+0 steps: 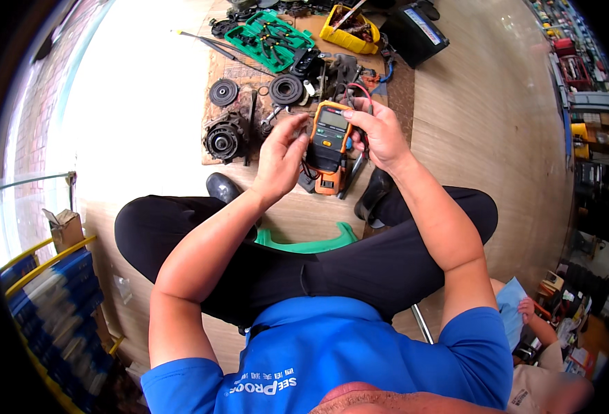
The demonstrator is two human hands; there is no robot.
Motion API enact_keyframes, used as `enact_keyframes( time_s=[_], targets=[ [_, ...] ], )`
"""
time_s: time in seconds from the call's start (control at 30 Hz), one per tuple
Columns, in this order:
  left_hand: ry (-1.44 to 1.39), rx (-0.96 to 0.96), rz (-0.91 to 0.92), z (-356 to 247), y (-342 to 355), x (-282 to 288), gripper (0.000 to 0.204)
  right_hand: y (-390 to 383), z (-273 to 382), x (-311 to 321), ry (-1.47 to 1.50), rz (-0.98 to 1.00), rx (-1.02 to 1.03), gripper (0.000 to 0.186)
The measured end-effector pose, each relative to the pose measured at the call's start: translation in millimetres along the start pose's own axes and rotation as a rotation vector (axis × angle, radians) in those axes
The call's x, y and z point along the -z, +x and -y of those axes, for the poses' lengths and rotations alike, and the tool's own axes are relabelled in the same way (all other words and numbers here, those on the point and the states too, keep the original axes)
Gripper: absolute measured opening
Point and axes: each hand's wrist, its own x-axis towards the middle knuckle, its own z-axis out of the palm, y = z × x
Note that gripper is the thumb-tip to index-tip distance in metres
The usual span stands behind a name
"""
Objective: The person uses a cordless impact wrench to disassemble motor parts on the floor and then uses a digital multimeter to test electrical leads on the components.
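Nearest: black trousers [380, 265], knees bent outward. Between the legs, a green curved plastic piece [304, 246]; ahead of it, a dark shoe [223, 188] at the left.

Beyond the shoes, the orange-and-black handheld meter [328, 141], a rectangular case with grey display, is held up between the hands, face toward the wearer. An orange block [328, 183] shows just below; cannot tell whether joined.

Step in hand, as I judge it: handling the meter and its leads. A next move would call for a steady case and untangled leads.

Right hand [382, 134] clamped on the meter's upper right side, thumb along the front edge, thin red lead [361, 87] rising behind. Left hand [281, 157] beside the meter's left edge, fingers curled, thumb near the fingertips; contact or anything pinched, cannot tell.

Farther: dark metal pulley assembly [223, 141], then black grooved disc [223, 92] and thick black ring [286, 90]. Farthest: green plastic tool case [246, 33], black box-shaped battery [411, 45], yellow plastic bin [346, 41].
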Motion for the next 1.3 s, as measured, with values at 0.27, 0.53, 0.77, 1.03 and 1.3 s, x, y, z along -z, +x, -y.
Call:
enact_keyframes(
  time_s=[0.27,0.53,0.77,1.03,1.3],
  targets=[
    [-0.382,0.354,0.342,-20,-1,2,0.041,-3,-1,-2,0.047,0.077,-0.010,0.016],
    [-0.446,0.358,0.368,-18,0,2,0.035,-3,-3,0,0.058,0.081,-0.013,0.017],
    [-0.358,0.336,0.343,-22,-1,0,0.031,-3,-6,0,0.040,0.082,-0.007,0.019],
    [-0.319,0.341,0.317,-19,0,0,0.031,-1,-11,1,0.065,0.066,-0.017,0.019],
    [-0.288,0.329,0.309,-14,3,2,0.030,3,-14,5,0.105,0.067,-0.038,0.018]
  ],
)
